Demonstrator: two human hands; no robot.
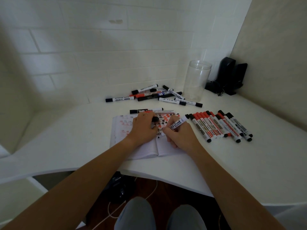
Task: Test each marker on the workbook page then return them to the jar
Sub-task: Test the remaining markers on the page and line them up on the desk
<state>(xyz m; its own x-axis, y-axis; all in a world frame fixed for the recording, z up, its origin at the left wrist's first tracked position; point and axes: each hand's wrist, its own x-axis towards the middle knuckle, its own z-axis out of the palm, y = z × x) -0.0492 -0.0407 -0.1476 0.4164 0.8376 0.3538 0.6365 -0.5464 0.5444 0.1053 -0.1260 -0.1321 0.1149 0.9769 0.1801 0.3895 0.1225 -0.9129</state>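
White laminate tabletop (216, 163), set in a tiled corner; we find all task items on it. The workbook (123, 130) lies open at the front centre, its right page crowded with red and black test marks. The clear jar (196, 80) stands upright at the back right and appears to hold no markers. A loose pile (154, 95) of markers lies just left of the jar; a neat row (221, 127) lies just right of the workbook; one marker (146, 111) lies along its top edge.

We note the left hand (142, 128) resting on the page, fingers curled round a black cap (155, 119). The right hand (178, 135) is clamped on an uncapped marker (177, 123), tip down on the page near the gutter.

In our judgement the markers are light, stiff and smooth-barrelled, liable to roll; take them mid-barrel. The jar looks light and easy to tip, so steady its wall when loading. Which group is tested we cannot tell.
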